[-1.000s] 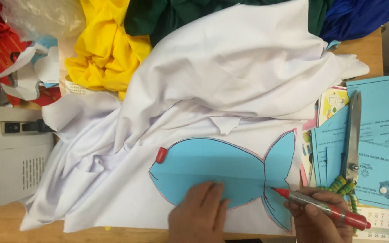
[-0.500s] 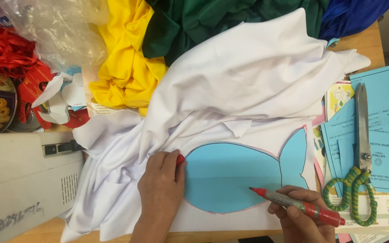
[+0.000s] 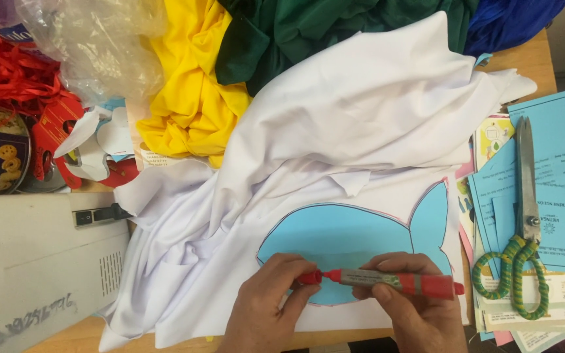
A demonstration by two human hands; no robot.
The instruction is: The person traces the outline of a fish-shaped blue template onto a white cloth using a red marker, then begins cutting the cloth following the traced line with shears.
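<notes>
Red marker (image 3: 387,283) horizontal over blue fish template (image 3: 354,235); right hand (image 3: 413,307) grips barrel, left hand (image 3: 269,301) pinches cap.

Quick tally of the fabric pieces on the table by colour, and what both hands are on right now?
White fabric: 1
Yellow fabric: 1
Green fabric: 1
Blue fabric: 1
Total: 4
Left hand pinches the cap end and right hand grips the barrel of the red marker, over the blue paper template.
</notes>
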